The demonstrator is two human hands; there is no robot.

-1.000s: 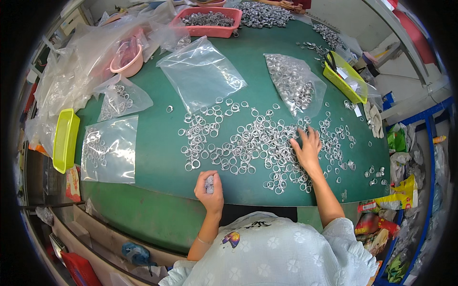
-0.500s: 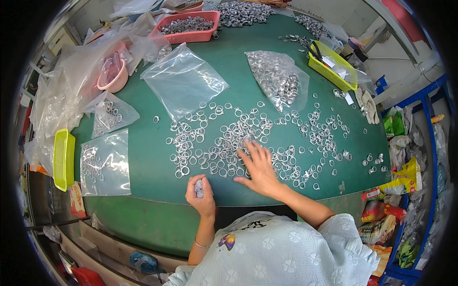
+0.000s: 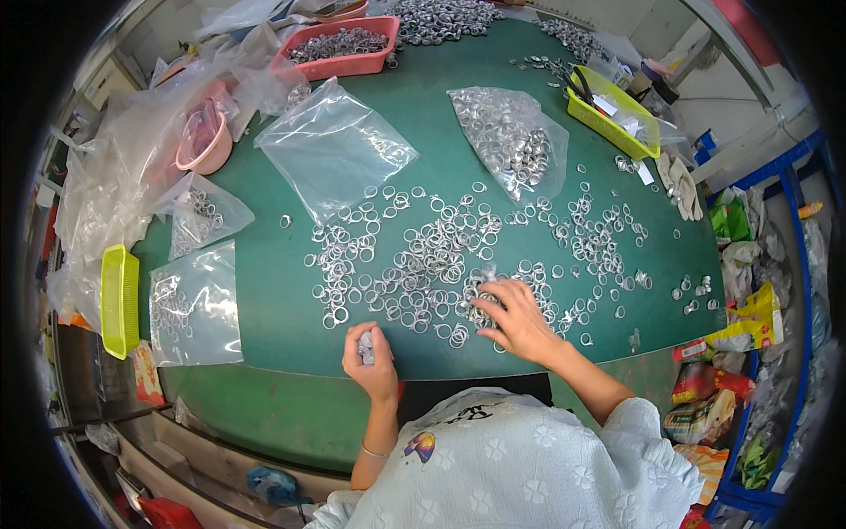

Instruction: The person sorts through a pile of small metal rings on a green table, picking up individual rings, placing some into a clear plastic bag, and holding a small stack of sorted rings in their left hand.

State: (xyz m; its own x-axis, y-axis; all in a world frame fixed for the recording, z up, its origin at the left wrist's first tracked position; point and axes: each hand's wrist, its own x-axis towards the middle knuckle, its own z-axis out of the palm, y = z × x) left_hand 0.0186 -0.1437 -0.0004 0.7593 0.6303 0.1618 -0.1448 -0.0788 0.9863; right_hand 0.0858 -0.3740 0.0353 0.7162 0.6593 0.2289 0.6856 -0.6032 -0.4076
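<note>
Many small silver metal rings (image 3: 423, 264) lie scattered on the green tabletop (image 3: 273, 304), thickest around the middle. Just beyond the near table edge, my left hand (image 3: 370, 357) is closed around a bunch of small silver-grey metal pieces, which look like the same rings. My right hand (image 3: 520, 326) is over the near right part of the pile. Its fingers are apart and slightly bent, with the tips touching rings beneath them. Some of those rings are partly hidden by the fingers.
A clear bag of rings (image 3: 515, 145) and a flat clear bag (image 3: 344, 145) lie farther back. Smaller bags rest at left, near a yellow-green basket (image 3: 119, 300). A pink tray (image 3: 344, 57) of metal parts stands at the back; another yellow-green basket (image 3: 612, 119) is at right.
My right hand has come nearer and to the right, and several rings have shifted with it toward the near edge. My left hand stays closed in nearly the same place.
</note>
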